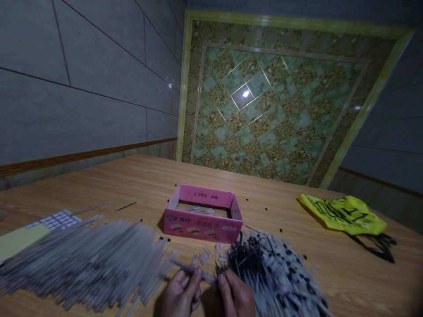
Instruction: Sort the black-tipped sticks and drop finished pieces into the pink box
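Near the bottom centre, my left hand [183,290] pinches a thin translucent plastic tube [181,264] between thumb and fingers. My right hand [235,293] is closed at the tube's other end; its fingertips hide that end. A large pile of clear thin tubes [95,259] lies to the left of my hands. Against the right hand's far side spreads a heap of tubes with black bristle-like ends [274,268], slightly blurred. Small clear pieces [204,255] are scattered on the table just beyond my hands.
An open pink cardboard box [203,226] stands ahead with a few tubes inside. A yellow plastic bag [343,215] with black straps lies at the right. Patterned paper [53,220] sits far left. Small black bits dot the wooden table [142,171]; walls rise behind.
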The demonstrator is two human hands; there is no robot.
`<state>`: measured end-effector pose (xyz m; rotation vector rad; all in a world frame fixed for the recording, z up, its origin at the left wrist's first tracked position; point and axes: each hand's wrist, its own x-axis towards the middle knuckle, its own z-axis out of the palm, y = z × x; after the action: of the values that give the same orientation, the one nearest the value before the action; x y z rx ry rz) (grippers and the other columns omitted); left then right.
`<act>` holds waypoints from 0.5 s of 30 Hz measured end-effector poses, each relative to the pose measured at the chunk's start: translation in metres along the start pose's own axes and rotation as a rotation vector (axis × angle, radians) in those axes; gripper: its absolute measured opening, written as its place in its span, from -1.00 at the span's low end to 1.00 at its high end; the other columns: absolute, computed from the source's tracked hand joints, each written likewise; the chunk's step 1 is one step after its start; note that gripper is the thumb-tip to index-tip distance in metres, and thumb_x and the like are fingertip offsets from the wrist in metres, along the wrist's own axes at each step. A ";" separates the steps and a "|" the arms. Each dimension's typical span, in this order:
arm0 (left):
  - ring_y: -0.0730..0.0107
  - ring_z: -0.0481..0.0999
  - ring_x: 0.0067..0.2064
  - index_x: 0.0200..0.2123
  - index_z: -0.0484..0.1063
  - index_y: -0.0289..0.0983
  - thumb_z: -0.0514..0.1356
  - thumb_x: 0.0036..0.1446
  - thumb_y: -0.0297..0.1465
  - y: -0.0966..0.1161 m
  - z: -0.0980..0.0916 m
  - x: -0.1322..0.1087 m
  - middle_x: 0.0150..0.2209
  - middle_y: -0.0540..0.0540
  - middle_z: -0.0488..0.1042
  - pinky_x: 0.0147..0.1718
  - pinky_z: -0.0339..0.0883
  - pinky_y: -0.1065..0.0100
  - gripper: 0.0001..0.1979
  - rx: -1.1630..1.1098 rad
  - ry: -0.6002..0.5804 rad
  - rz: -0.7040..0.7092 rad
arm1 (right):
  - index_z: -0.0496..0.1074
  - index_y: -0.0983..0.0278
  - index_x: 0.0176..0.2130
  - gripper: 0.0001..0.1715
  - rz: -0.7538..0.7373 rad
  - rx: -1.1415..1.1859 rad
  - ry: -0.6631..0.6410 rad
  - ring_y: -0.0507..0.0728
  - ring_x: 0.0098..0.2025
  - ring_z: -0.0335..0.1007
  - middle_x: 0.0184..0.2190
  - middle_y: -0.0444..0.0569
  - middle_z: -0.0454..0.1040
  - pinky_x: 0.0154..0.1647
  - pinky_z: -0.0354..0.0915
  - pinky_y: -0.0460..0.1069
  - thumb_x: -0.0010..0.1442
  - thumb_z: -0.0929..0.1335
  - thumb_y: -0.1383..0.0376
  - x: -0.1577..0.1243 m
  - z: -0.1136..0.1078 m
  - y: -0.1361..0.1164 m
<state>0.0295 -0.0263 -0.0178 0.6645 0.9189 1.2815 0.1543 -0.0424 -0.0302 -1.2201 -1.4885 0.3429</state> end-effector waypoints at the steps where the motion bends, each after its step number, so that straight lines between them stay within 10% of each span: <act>1: 0.68 0.03 -0.70 -0.49 0.38 -0.35 0.33 -0.25 -0.14 0.000 0.000 0.000 -0.76 0.14 0.17 -0.72 -0.16 0.55 -0.61 0.010 -0.002 0.004 | 0.26 0.25 -0.63 -0.56 0.016 -0.012 -0.016 0.00 -0.63 0.13 -0.69 -0.18 0.19 -0.58 0.03 -0.11 0.21 0.19 0.16 -0.001 0.000 0.001; 15: 0.68 -0.01 -0.70 -0.50 0.37 -0.33 0.32 -0.24 -0.13 0.000 0.001 -0.003 -0.77 0.16 0.12 -0.72 -0.19 0.53 -0.62 0.021 -0.018 0.011 | 0.16 0.23 -0.64 -0.46 0.213 0.127 -0.064 -0.01 -0.69 0.07 -0.75 -0.21 0.12 -0.66 -0.03 -0.11 0.22 0.09 0.01 -0.005 0.005 0.008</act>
<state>0.0306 -0.0289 -0.0166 0.6971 0.9162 1.2752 0.1528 -0.0410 -0.0413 -1.2775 -1.3715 0.6148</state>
